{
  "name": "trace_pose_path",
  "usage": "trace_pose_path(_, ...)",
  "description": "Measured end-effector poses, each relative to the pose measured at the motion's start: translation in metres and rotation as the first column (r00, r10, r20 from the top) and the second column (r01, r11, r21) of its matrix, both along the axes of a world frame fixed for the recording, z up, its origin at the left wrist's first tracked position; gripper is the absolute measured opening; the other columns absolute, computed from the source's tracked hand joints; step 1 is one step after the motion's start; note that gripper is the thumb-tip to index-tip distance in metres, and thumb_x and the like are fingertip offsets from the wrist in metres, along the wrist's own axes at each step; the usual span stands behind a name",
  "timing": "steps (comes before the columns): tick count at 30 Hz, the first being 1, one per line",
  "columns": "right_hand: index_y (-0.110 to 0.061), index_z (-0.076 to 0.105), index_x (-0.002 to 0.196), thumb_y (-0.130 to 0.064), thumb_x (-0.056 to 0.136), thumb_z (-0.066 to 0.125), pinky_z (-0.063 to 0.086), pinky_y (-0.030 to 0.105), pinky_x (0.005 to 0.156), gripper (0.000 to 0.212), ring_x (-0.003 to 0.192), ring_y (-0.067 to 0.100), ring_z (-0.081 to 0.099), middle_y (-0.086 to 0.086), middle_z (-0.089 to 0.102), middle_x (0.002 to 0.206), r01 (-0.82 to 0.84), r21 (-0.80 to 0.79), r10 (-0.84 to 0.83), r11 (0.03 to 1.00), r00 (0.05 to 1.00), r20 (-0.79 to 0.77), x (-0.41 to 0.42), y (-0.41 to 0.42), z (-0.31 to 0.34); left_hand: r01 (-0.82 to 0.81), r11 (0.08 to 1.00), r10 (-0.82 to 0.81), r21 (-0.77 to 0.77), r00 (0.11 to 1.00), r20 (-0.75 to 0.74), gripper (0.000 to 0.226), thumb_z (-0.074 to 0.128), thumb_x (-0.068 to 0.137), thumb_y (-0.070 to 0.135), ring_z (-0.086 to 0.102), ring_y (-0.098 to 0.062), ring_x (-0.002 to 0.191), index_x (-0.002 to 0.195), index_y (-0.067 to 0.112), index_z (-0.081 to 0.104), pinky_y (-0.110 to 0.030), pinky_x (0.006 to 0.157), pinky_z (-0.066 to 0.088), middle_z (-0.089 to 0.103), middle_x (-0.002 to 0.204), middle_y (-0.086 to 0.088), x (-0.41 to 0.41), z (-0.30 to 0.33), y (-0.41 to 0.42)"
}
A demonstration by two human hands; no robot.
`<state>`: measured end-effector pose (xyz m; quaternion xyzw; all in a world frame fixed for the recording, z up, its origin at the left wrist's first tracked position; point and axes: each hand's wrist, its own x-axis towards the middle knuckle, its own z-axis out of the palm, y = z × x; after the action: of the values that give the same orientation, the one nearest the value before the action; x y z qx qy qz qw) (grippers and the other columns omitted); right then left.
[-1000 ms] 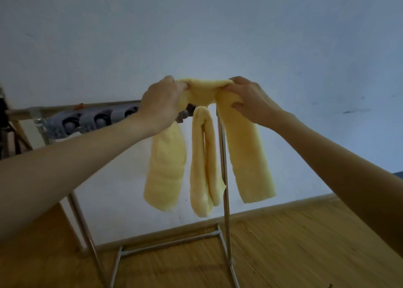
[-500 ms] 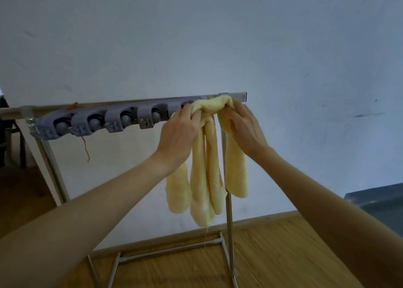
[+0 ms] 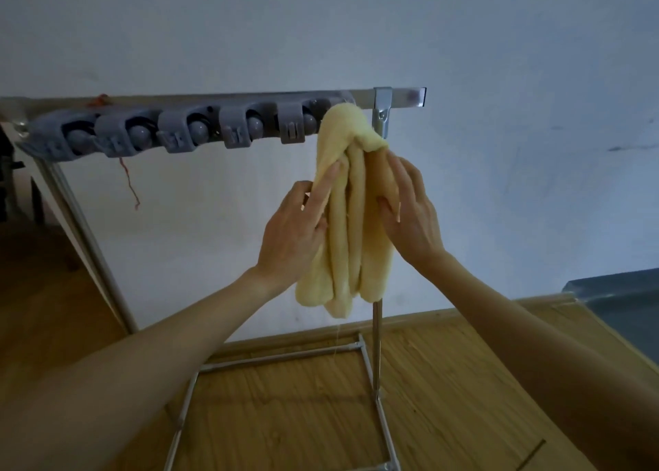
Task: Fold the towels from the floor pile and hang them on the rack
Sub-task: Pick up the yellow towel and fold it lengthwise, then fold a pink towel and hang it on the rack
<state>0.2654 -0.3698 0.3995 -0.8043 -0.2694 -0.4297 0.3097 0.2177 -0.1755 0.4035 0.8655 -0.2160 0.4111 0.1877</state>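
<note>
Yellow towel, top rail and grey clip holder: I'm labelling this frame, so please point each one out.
yellow towel (image 3: 351, 221): head view, middle hanging fold between the hands.
top rail (image 3: 403, 96): head view, bare end right of the bracket.
grey clip holder (image 3: 171, 135): head view, third clip housing from the left.

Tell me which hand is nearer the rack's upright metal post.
Right. The right hand presses the yellow towel just beside the upright post; the left hand rests on the towel's far side, away from it.
</note>
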Motion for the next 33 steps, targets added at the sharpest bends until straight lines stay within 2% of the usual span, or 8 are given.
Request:
trace_pose_path(2, -0.031, 0.009, 0.147, -0.015, 0.093, 0.054, 0.054, 0.037, 0.071, 0.073, 0.096, 0.022, 0.061, 0.005, 0.041, 0.14, 0.02, 0.113, -0.001, 0.993, 0.986, -0.165, -0.004, 0.003, -0.017, 0.001, 0.983, -0.022, -0.183, 0.993, -0.114, 0.074, 0.057, 0.094, 0.025, 0.054, -0.011, 0.09, 0.147, 0.032, 0.005, -0.02, 0.072, 0.046, 0.052, 0.116, -0.006, -0.001, -0.017, -0.001)
trace_pose_path(5, -0.023, 0.022, 0.145, -0.025, 0.088, 0.058, 0.05, 0.034, 0.078, 0.067, 0.1, 0.013, 0.056, -0.001, 0.05, 0.133, 0.097, 0.163, -0.015, 0.982, 0.898, -0.441, -0.004, 0.006, -0.047, -0.127, 0.943, 0.044, -0.308, 0.964, -0.263, 0.072, 0.066, 0.085, 0.035, 0.059, -0.018, 0.097, 0.142, 0.015, 0.027, -0.031, 0.079, 0.052, 0.057, 0.117, -0.005, 0.005, -0.048, 0.001)
trace_pose_path(8, -0.014, 0.048, 0.114, -0.02, 0.084, 0.059, 0.052, 0.037, 0.077, 0.032, 0.091, 0.017, 0.058, -0.002, 0.059, 0.103, 0.136, 0.122, -0.044, 0.983, 0.823, -0.567, 0.001, 0.004, -0.079, -0.199, 0.922, 0.025, -0.333, 0.888, -0.46, 0.045, 0.065, 0.08, 0.036, 0.063, -0.023, 0.09, 0.115, 0.01, 0.055, -0.035, 0.071, 0.052, 0.064, 0.104, -0.005, 0.014, -0.072, 0.008)
trace_pose_path(11, -0.01, 0.045, 0.084, -0.002, 0.084, 0.049, 0.044, 0.036, 0.064, 0.009, 0.072, 0.018, 0.048, 0.003, 0.051, 0.083, 0.254, 0.12, -0.147, 0.96, 0.819, -0.554, 0.007, -0.003, -0.101, -0.289, 0.896, 0.107, -0.337, 0.877, -0.468, 0.023, 0.062, 0.084, 0.025, 0.06, -0.024, 0.078, 0.096, 0.006, 0.055, -0.034, 0.061, 0.045, 0.062, 0.09, -0.007, 0.02, -0.081, 0.016)
trace_pose_path(15, -0.006, 0.049, 0.091, 0.009, 0.081, 0.044, 0.041, 0.033, 0.068, 0.018, 0.08, 0.02, 0.044, 0.007, 0.047, 0.094, 0.389, 0.096, -0.306, 0.916, 0.834, -0.459, 0.014, -0.009, -0.111, -0.363, 0.894, 0.261, -0.262, 0.898, -0.353, 0.014, 0.056, 0.085, 0.005, 0.049, -0.026, 0.072, 0.097, 0.001, 0.05, -0.033, 0.061, 0.034, 0.051, 0.092, -0.015, 0.026, -0.089, 0.021)
trace_pose_path(24, -0.003, 0.048, 0.081, 0.0, 0.084, 0.047, 0.049, 0.044, 0.069, 0.005, 0.079, 0.027, 0.053, 0.011, 0.058, 0.083, 0.07, -0.084, -0.102, 0.994, 0.87, -0.483, -0.002, 0.005, -0.145, -0.001, 1.0, -0.012, -0.024, 0.854, -0.519, 0.026, 0.052, 0.091, 0.007, 0.05, -0.028, 0.102, 0.117, 0.006, 0.051, -0.03, 0.082, 0.039, 0.055, 0.113, -0.013, 0.012, -0.14, 0.006)
trace_pose_path(29, -0.007, 0.055, 0.111, -0.009, 0.087, 0.052, 0.052, 0.044, 0.084, 0.025, 0.103, 0.024, 0.055, 0.007, 0.061, 0.11, 0.117, -0.099, -0.153, 0.988, 0.766, -0.624, -0.02, 0.014, -0.195, -0.076, 0.997, 0.057, 0.001, 0.747, -0.663, 0.057, 0.054, 0.089, 0.008, 0.043, -0.029, 0.123, 0.143, 0.012, 0.034, -0.035, 0.095, 0.039, 0.046, 0.136, -0.013, -0.002, -0.176, 0.021)
trace_pose_path(33, -0.007, 0.049, 0.128, -0.009, 0.086, 0.053, 0.048, 0.04, 0.093, 0.041, 0.115, 0.025, 0.054, 0.01, 0.058, 0.124, 0.061, -0.211, -0.21, 0.976, 0.547, -0.811, -0.058, 0.031, -0.262, -0.171, 0.985, 0.131, 0.033, 0.596, -0.792, 0.064, 0.054, 0.088, 0.009, 0.04, -0.029, 0.13, 0.147, 0.012, 0.028, -0.037, 0.104, 0.038, 0.041, 0.143, -0.014, -0.03, -0.23, 0.052)
